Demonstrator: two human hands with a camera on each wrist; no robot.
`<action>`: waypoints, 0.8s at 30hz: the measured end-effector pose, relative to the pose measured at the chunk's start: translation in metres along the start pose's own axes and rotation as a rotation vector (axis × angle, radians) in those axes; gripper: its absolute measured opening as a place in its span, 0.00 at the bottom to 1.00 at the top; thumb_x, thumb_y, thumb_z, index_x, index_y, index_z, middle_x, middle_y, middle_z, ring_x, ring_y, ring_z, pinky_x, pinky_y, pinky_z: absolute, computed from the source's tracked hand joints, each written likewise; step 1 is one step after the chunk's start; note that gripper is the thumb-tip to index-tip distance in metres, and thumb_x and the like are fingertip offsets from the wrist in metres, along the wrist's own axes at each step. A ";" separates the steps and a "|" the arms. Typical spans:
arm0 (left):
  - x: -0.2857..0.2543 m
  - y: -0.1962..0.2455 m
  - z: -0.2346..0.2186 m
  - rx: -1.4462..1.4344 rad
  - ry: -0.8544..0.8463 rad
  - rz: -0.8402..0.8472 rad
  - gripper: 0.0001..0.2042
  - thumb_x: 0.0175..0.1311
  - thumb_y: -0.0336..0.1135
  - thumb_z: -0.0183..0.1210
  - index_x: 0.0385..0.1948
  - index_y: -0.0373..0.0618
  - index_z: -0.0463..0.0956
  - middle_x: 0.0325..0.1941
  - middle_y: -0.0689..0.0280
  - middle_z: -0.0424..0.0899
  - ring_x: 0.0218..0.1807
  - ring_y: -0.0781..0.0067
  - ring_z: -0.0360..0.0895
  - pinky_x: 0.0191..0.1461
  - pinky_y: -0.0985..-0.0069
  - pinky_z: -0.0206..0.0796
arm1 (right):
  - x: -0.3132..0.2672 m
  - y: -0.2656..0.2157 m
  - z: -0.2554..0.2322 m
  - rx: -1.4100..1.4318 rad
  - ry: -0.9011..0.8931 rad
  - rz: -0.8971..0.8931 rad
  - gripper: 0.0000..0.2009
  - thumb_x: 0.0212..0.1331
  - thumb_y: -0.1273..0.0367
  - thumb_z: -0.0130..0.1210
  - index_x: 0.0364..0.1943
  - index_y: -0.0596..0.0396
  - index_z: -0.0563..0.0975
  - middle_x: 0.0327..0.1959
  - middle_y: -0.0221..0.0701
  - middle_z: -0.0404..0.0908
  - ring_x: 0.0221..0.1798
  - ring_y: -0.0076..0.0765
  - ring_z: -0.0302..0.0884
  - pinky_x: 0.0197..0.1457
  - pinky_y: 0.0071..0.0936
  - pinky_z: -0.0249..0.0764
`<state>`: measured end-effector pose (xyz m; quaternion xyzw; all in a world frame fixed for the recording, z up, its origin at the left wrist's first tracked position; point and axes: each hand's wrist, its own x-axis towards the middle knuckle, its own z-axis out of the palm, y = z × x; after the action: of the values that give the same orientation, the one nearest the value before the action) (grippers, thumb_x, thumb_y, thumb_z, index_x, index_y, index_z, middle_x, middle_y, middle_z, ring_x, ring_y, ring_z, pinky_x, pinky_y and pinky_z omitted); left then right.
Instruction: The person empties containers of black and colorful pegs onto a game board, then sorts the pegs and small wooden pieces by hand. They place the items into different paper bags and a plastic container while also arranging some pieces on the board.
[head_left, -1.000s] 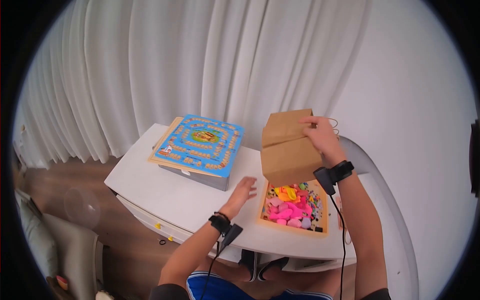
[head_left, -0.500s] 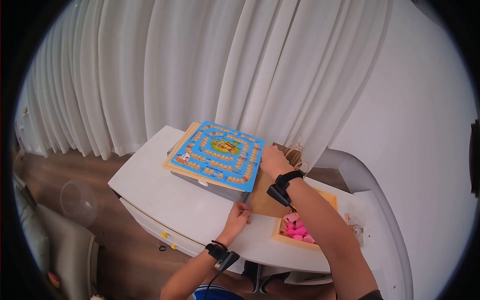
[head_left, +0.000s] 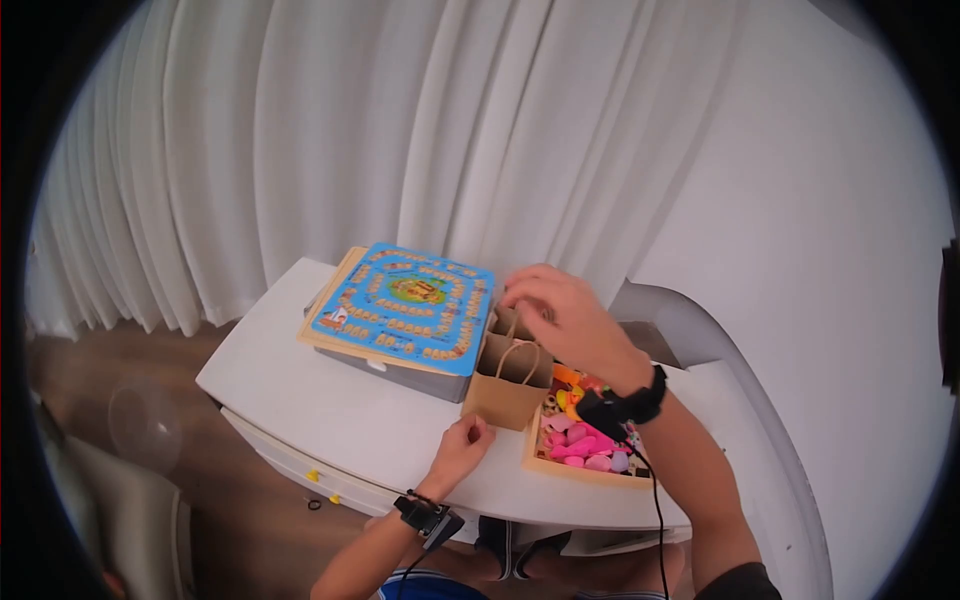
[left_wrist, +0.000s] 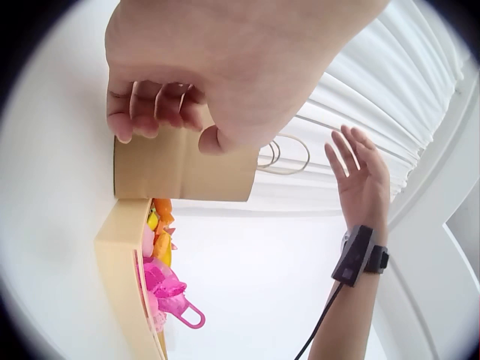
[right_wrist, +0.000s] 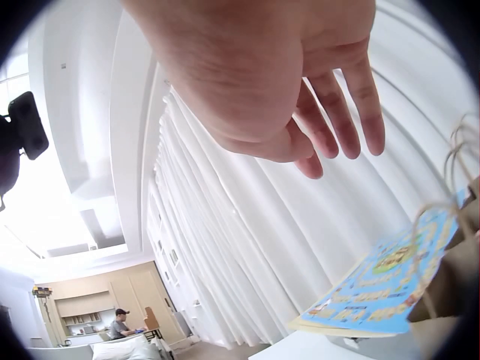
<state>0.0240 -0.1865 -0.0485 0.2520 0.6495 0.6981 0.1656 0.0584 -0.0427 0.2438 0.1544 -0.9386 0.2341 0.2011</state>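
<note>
A brown paper bag (head_left: 506,400) stands upright on the white table, between the blue board game and the tray of toys, its handles up. More brown paper with a handle shows behind it. Above the bags hovers my right hand (head_left: 575,325), fingers loosely bent and holding nothing; the left wrist view shows this hand (left_wrist: 364,180) apart from the bag. My left hand (head_left: 460,455) is by the bag's front left corner, fingers loosely curled around nothing. In the left wrist view it partly covers the bag (left_wrist: 184,169); whether it touches cannot be told.
The blue game board (head_left: 410,300) lies on a grey box at the left. A wooden tray (head_left: 590,476) of pink, orange and yellow toys sits at the right. Curtains (head_left: 340,150) hang behind the table. A seated person (right_wrist: 120,326) is far off in the right wrist view.
The paper bag has come down from above the tray to stand beside the grey box. My right hand has let go of it and lifted. The left hand has moved slightly down and left.
</note>
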 end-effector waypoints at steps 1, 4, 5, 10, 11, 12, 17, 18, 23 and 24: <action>-0.006 0.005 0.002 0.021 -0.107 0.006 0.08 0.66 0.32 0.64 0.34 0.39 0.75 0.28 0.64 0.78 0.31 0.74 0.74 0.39 0.73 0.71 | -0.013 0.005 -0.017 0.004 0.030 -0.023 0.08 0.65 0.76 0.53 0.43 0.59 0.82 0.48 0.41 0.83 0.44 0.45 0.83 0.48 0.33 0.82; -0.018 0.037 0.015 0.089 -0.298 0.085 0.06 0.69 0.31 0.63 0.40 0.39 0.78 0.32 0.65 0.81 0.36 0.75 0.79 0.42 0.73 0.75 | -0.069 0.032 -0.051 0.005 0.095 0.125 0.08 0.67 0.79 0.54 0.45 0.60 0.82 0.47 0.36 0.84 0.44 0.34 0.83 0.47 0.28 0.82; -0.019 0.045 0.023 0.124 -0.362 0.153 0.07 0.71 0.31 0.61 0.44 0.39 0.78 0.36 0.67 0.82 0.40 0.76 0.81 0.43 0.73 0.76 | -0.091 0.051 -0.058 0.000 0.113 0.130 0.08 0.67 0.79 0.54 0.45 0.60 0.82 0.47 0.36 0.84 0.44 0.34 0.83 0.47 0.28 0.82; 0.013 0.072 0.092 0.240 -0.372 0.408 0.10 0.69 0.30 0.61 0.49 0.39 0.79 0.46 0.57 0.85 0.47 0.61 0.85 0.50 0.69 0.78 | -0.188 0.149 -0.049 0.181 0.053 0.322 0.12 0.66 0.73 0.61 0.52 0.56 0.82 0.55 0.39 0.83 0.56 0.41 0.83 0.61 0.34 0.79; 0.027 0.072 0.105 0.302 -0.336 0.430 0.11 0.69 0.29 0.60 0.50 0.38 0.78 0.49 0.54 0.85 0.49 0.54 0.85 0.52 0.67 0.78 | -0.199 0.158 -0.040 0.107 -0.018 0.272 0.17 0.65 0.69 0.64 0.57 0.54 0.81 0.62 0.43 0.78 0.64 0.46 0.77 0.68 0.38 0.73; 0.043 0.071 0.116 0.318 -0.353 0.438 0.11 0.69 0.29 0.60 0.50 0.38 0.78 0.49 0.54 0.85 0.49 0.54 0.85 0.52 0.67 0.78 | -0.206 0.164 -0.026 0.034 -0.084 0.225 0.23 0.63 0.65 0.67 0.62 0.52 0.80 0.70 0.47 0.73 0.73 0.51 0.70 0.75 0.43 0.67; 0.127 0.030 0.156 0.570 -0.364 0.360 0.22 0.66 0.29 0.58 0.63 0.39 0.73 0.71 0.39 0.71 0.75 0.40 0.66 0.78 0.57 0.59 | -0.245 0.195 0.030 -0.062 -0.159 0.287 0.33 0.57 0.54 0.71 0.68 0.44 0.77 0.80 0.50 0.59 0.81 0.56 0.56 0.82 0.51 0.55; 0.130 0.026 0.158 0.634 -0.387 0.348 0.25 0.66 0.30 0.59 0.66 0.41 0.71 0.74 0.39 0.67 0.78 0.38 0.60 0.82 0.57 0.54 | -0.249 0.202 0.034 -0.040 -0.239 0.321 0.33 0.55 0.53 0.71 0.67 0.45 0.77 0.81 0.51 0.56 0.81 0.56 0.56 0.82 0.51 0.54; 0.115 0.015 0.153 0.813 -0.580 0.453 0.34 0.62 0.38 0.68 0.71 0.44 0.67 0.79 0.41 0.58 0.82 0.35 0.49 0.84 0.53 0.47 | -0.281 0.214 0.003 0.055 -0.215 0.256 0.28 0.57 0.55 0.69 0.60 0.51 0.80 0.78 0.49 0.62 0.80 0.55 0.58 0.82 0.43 0.57; 0.114 0.016 0.152 0.826 -0.594 0.436 0.34 0.62 0.38 0.68 0.71 0.44 0.67 0.79 0.41 0.58 0.82 0.35 0.49 0.84 0.53 0.47 | -0.285 0.214 -0.004 0.068 -0.241 0.332 0.27 0.56 0.56 0.70 0.59 0.51 0.81 0.75 0.48 0.66 0.78 0.55 0.61 0.80 0.43 0.58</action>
<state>0.0184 0.0002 -0.0129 0.6109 0.7273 0.3022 0.0807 0.2261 0.1957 0.0379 0.0310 -0.9599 0.2755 0.0407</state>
